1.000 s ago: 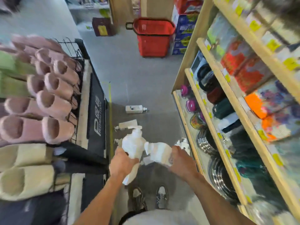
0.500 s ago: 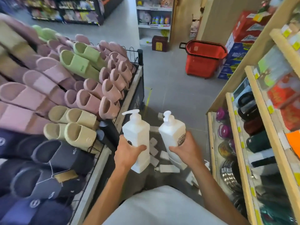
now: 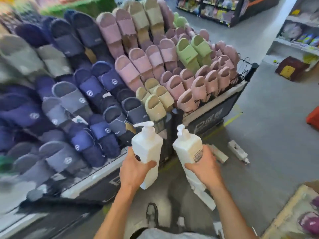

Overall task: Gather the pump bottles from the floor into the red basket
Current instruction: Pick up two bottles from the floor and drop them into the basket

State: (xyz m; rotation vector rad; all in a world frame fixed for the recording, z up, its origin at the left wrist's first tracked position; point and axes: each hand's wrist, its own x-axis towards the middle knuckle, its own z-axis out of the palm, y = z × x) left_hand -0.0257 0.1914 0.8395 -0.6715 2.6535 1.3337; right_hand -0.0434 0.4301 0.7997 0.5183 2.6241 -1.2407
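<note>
My left hand grips a white square pump bottle upright, low in the middle of the head view. My right hand grips a second white pump bottle just to its right, tilted slightly left. Another pump bottle lies on the grey floor to the right, and one more lies beside it, partly hidden behind my right hand. Only a red corner of the basket shows at the right edge.
A tall rack of slippers in several colours fills the left and centre, its black base close ahead of my hands. A wooden shelf edge sits at lower right. A dark box stands on the floor far right. My shoe is below.
The view has swung left, so the slipper rack now fills it and the red basket has slid to the right edge. Both hands still hold their bottles upright.
</note>
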